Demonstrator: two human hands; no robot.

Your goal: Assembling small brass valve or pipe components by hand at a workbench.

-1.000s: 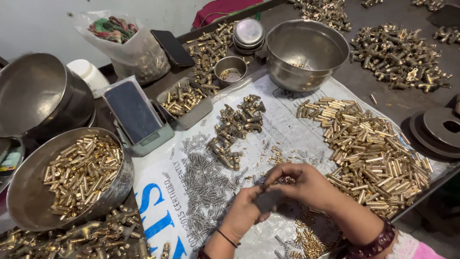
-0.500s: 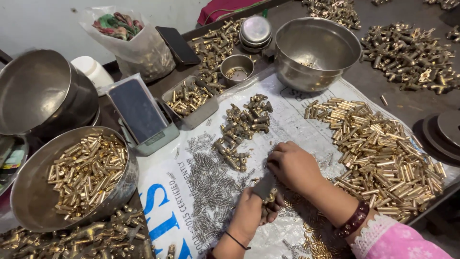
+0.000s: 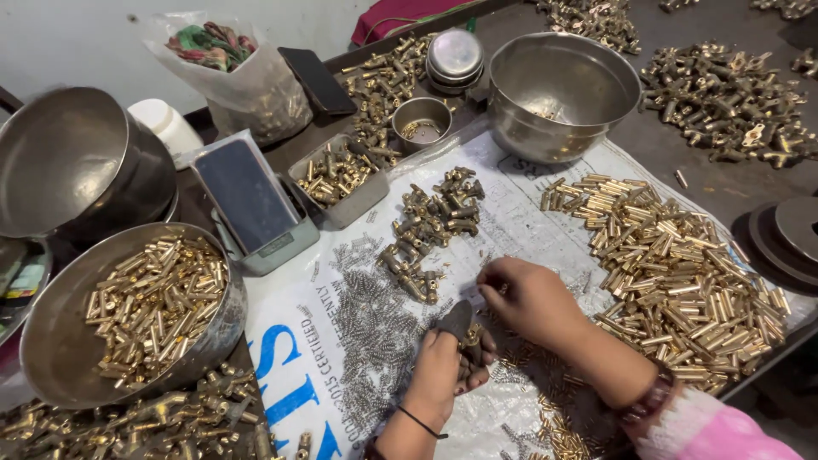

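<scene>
Spread over the dark surface (image 3: 699,170), a white printed sack (image 3: 528,221) keeps piles sorted while the left hand (image 3: 443,370) holds a small brass part (image 3: 471,334) tight and the right hand (image 3: 532,298) pinches at tiny bits near the shiny brass tube heap (image 3: 682,273).

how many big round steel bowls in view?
3: empty steel bowl at top centre, empty steel bowl at far left, steel bowl of brass tubes at lower left. None appears hidden.

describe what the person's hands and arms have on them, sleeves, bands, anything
Both hands are bare, no gloves. The left hand has a thin dark band around its wrist and no sleeve in view. The right hand has a dark reddish bangle at the wrist, with a pink sleeve starting just behind it.
</scene>
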